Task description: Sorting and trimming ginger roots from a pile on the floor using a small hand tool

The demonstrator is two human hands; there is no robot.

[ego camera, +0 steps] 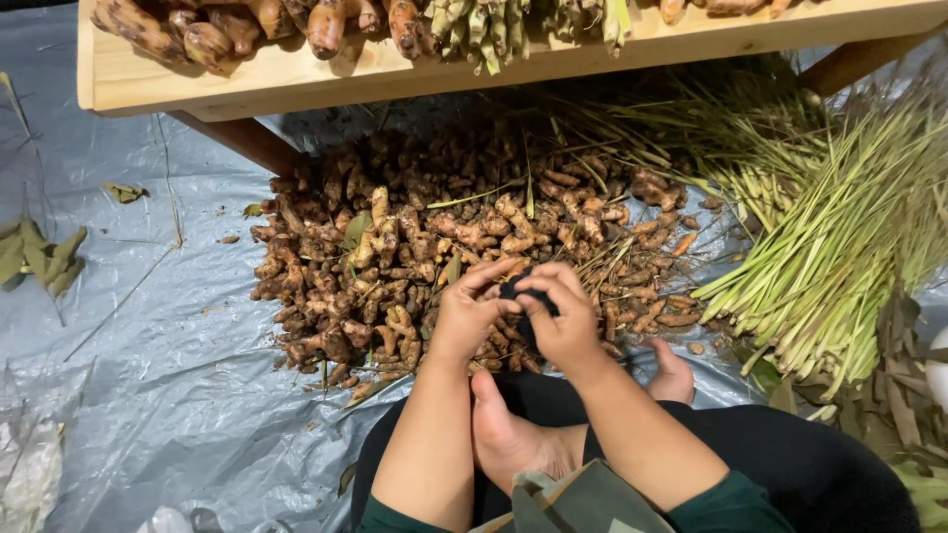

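A heap of brown, soil-covered ginger and turmeric roots (395,247) lies on a grey plastic sheet (148,336) in front of me. My left hand (469,311) and my right hand (563,316) meet just above the near edge of the heap. Both pinch a small dark object (513,289) between their fingertips; what it is cannot be told. My bare feet (513,434) are crossed under my forearms.
A wooden shelf (296,79) at the top carries roots and green stalks (494,25). A pile of lemongrass stalks (839,237) lies at the right, with dry leaves (899,385) beside it. Loose leaves (44,252) lie at the far left.
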